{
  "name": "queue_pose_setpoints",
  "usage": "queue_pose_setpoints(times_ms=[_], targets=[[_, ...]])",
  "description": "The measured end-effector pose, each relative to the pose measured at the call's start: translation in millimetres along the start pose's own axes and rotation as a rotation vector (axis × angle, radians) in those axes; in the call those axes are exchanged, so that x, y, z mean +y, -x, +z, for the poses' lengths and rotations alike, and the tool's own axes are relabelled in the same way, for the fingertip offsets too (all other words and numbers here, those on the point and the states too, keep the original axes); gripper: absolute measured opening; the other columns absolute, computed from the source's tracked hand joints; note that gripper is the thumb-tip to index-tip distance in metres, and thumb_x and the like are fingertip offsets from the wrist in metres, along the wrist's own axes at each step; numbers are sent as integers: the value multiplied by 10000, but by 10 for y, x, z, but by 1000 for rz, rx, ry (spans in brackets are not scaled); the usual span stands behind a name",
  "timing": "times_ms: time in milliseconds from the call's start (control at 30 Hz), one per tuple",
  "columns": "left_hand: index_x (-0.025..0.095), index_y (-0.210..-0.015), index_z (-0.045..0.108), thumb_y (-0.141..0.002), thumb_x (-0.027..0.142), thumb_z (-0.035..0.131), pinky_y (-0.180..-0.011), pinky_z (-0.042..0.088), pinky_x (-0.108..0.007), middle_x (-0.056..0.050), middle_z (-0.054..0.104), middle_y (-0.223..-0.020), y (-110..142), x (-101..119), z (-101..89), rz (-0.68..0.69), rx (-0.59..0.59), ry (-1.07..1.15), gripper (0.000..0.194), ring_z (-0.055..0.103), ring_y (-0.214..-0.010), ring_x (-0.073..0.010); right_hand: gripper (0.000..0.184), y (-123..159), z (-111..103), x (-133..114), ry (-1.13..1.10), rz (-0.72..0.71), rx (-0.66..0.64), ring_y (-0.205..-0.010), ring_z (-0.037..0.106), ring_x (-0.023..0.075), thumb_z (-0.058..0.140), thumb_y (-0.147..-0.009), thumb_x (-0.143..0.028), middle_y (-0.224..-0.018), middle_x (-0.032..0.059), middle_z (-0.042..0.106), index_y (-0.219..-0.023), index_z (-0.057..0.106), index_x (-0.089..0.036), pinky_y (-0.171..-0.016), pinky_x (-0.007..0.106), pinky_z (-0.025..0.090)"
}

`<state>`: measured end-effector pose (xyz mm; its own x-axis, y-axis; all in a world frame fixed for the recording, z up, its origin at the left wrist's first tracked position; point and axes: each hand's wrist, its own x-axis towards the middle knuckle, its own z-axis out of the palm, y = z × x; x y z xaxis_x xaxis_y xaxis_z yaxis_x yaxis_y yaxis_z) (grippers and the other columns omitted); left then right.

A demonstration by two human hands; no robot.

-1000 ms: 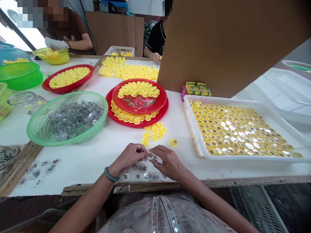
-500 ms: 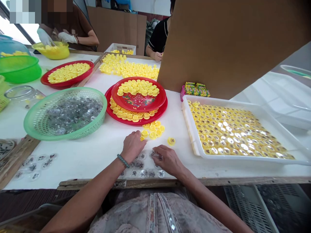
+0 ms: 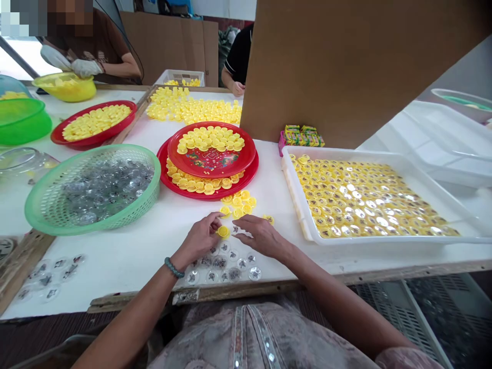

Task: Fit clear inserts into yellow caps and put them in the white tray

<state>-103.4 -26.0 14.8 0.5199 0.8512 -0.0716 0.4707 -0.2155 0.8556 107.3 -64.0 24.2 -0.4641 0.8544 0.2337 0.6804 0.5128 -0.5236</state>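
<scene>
My left hand (image 3: 200, 238) pinches a small yellow cap (image 3: 222, 231) just above the white table. My right hand (image 3: 261, 236) sits close beside it, fingers curled together near a clear piece; what they hold is too small to name. Several clear round pieces (image 3: 226, 264) lie on the table under and in front of both hands. A small heap of loose yellow caps (image 3: 240, 202) lies just beyond my fingers, with one more yellow cap (image 3: 269, 219) by my right hand.
Stacked red plates (image 3: 169, 154) of yellow caps stand ahead. A green basket (image 3: 38, 215) of clear pieces is at left, a white tray (image 3: 295, 195) of finished caps at right. A cardboard sheet (image 3: 346, 66) rises behind. Two other people work at the far end.
My left hand reached out to the loose heap and came back with a yellow cap pinched in it. My right hand shifted slightly forward. The view has drifted right.
</scene>
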Motion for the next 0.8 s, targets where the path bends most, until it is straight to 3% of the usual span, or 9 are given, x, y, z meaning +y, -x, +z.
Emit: queue_pose_setpoints(times_ms=[100,333,533,700,800], targets=[[200,-1173,494,-700,186,552,-739,462,-266,-10,637,-899,-30,-41,20,15,9,117,476,582,-775,-147,258,-105,40,5,45,-37,-72,-925,581,173,513,-881,-243,-981,98,623,-1106,577,-136,-811,288,458],[189,-1164,523,-665,119,512,-670,461,-243,-9,669,-846,-83,-95,104,-5,39,230,504,588,-709,-134,181,-155,90,-67,116,-14,-197,-895,568,157,484,-888,-167,-919,76,604,-1038,582,-143,-779,256,436],[181,-1075,557,-652,119,528,-701,477,-268,-26,679,-870,-74,-84,142,-99,63,301,429,611,-744,-151,171,-159,127,-131,276,59,-253,-782,552,154,481,-878,-129,-839,62,584,-1013,583,-152,-667,239,399],[146,-1086,540,-673,212,619,-683,475,-269,-54,674,-867,-53,-35,125,-211,7,509,426,617,-764,-160,281,-201,120,-148,279,63,-281,-793,560,161,493,-846,-83,-847,52,595,-1096,576,-181,-639,238,378],[134,-1019,570,-628,234,684,-658,470,-263,-61,672,-842,-70,-26,140,-261,31,564,419,615,-740,-160,235,-248,88,-138,255,59,-324,-773,563,151,499,-831,-70,-826,51,597,-1008,616,-173,-620,227,367]])
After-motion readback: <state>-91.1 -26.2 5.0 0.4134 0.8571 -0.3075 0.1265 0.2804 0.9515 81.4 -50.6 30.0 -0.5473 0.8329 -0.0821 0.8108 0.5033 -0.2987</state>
